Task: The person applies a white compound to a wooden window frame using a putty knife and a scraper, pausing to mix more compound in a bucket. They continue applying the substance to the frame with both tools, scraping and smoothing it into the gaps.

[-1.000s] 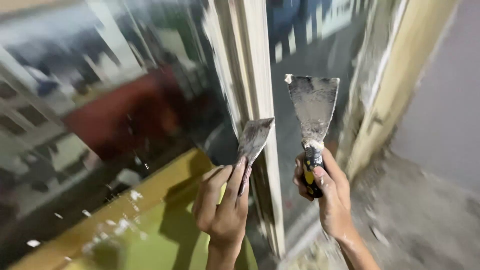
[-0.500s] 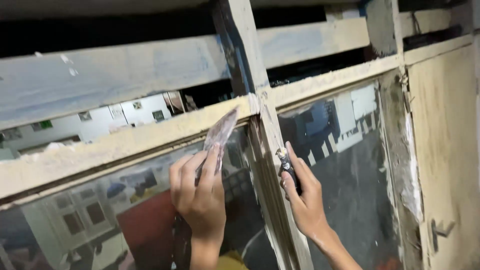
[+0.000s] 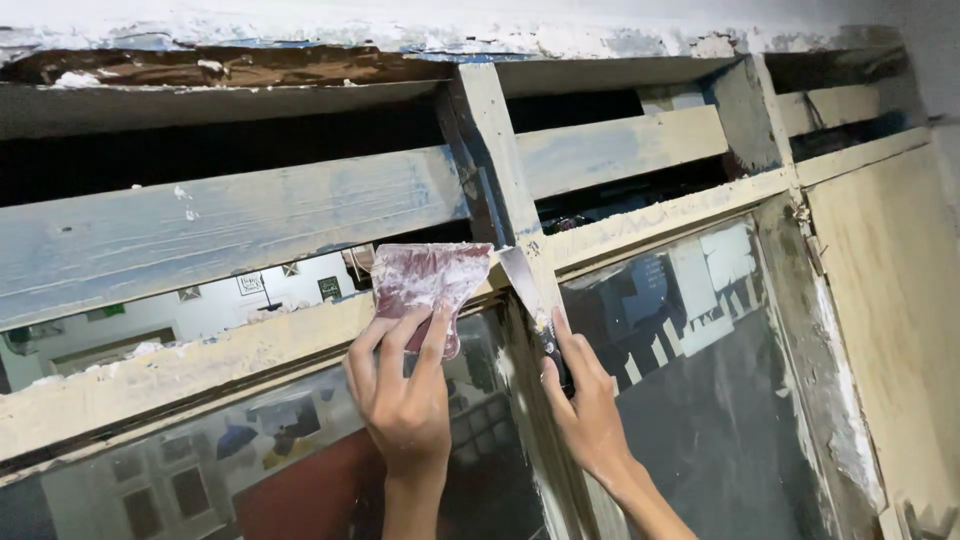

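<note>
Putty-smeared scraper (image 3: 428, 285) in left hand (image 3: 405, 400), narrow knife (image 3: 525, 285) in right hand (image 3: 588, 415)

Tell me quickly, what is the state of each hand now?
Left hand: closed on a wide putty knife, blade against the window frame.
Right hand: closed on a narrow putty knife, blade on the upright bar.

Worn wooden window frame (image 3: 240, 225) with flaking paint at twelve o'clock, reflecting glass panes (image 3: 700, 400) at six, pale wall panel (image 3: 890, 300) at three.
</note>
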